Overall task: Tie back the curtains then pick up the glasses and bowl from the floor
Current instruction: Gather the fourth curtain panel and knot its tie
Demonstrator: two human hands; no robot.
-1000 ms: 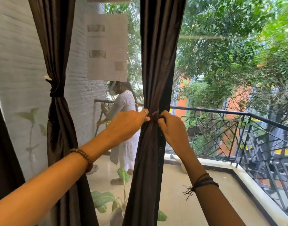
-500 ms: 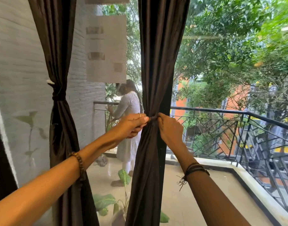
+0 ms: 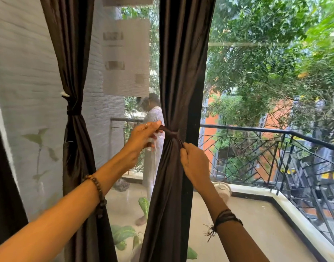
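Note:
Two dark brown curtains hang before a glass door. The left curtain (image 3: pixel 73 72) is gathered and bound by a tie (image 3: pixel 74 110) at mid height. The middle curtain (image 3: pixel 181 63) is cinched by a dark tie band (image 3: pixel 170 132). My left hand (image 3: pixel 143 136) pinches one end of that band, drawn out to the upper left. My right hand (image 3: pixel 194 163) grips the other end just below and to the right of the knot. No glasses or bowl are in view.
Behind the glass lies a tiled balcony (image 3: pixel 256 224) with a black metal railing (image 3: pixel 275 148). A person in white (image 3: pixel 154 129) stands out there by the curtain. Leafy plants (image 3: pixel 124 235) sit low near the curtain's foot. A white brick wall (image 3: pixel 26 82) is at left.
My hands have drawn apart: the left one pulled its end of the band up and left, the right one dropped down and right. The band now sits cinched around the middle curtain.

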